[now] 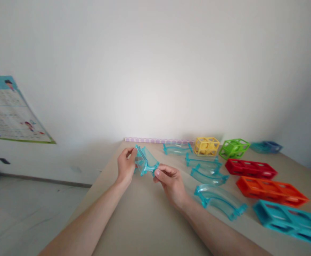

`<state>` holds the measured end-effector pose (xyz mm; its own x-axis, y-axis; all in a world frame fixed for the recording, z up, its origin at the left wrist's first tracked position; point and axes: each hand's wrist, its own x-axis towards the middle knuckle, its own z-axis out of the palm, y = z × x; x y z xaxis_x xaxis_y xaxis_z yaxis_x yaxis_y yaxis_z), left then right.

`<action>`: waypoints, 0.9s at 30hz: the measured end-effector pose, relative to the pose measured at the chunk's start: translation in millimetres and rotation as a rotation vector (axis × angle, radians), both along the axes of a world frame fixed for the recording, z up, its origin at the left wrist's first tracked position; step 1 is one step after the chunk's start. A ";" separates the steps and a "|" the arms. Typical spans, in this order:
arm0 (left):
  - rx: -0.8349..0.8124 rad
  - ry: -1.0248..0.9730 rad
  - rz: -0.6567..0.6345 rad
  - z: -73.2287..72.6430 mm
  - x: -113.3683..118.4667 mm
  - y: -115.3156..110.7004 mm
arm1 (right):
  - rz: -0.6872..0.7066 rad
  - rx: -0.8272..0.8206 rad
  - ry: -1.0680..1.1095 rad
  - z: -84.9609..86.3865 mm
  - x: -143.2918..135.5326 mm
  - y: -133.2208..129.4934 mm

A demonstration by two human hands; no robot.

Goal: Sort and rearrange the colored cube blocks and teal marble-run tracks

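Above the beige table (134,224), a clear turquoise plastic piece (147,161) is held between both hands. My left hand (127,163) pinches its upper left side with closed fingers. The thumb and fingers of my right hand (170,179) close on its lower right end. The held piece is tilted; whether it is one part or two joined parts I cannot tell. Right of my right hand lie several similar curved clear pieces, the nearest one (222,199) beside my forearm and another (208,176) just behind it.
A yellow cube frame (206,146) and a green one (234,148) stand near the wall. Red (251,169), orange (272,191) and teal (291,220) long blocks lie at the right. A patterned purple strip (158,140) runs along the back edge. A poster (11,110) hangs at left.
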<state>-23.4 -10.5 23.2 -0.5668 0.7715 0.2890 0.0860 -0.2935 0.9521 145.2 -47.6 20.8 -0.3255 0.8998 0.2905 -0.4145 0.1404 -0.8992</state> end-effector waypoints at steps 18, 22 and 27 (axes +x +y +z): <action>0.004 -0.003 -0.012 4.1 -4.1 -1.2 | 0.066 -0.014 0.007 -2.2 0.8 -1.9; 0.077 0.087 -0.074 4.9 -5.2 -5.5 | 0.205 -0.071 -0.045 -3.6 -0.3 -3.8; 0.090 0.260 -0.109 5.5 -1.2 -9.8 | 0.124 -0.094 -0.303 -4.5 -8.8 -8.1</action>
<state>-24.6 -20.3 28.7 -0.3796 0.7886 0.4838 0.2870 -0.3967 0.8719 136.5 -55.7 16.3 -0.4930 0.8661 0.0819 -0.1352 0.0167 -0.9907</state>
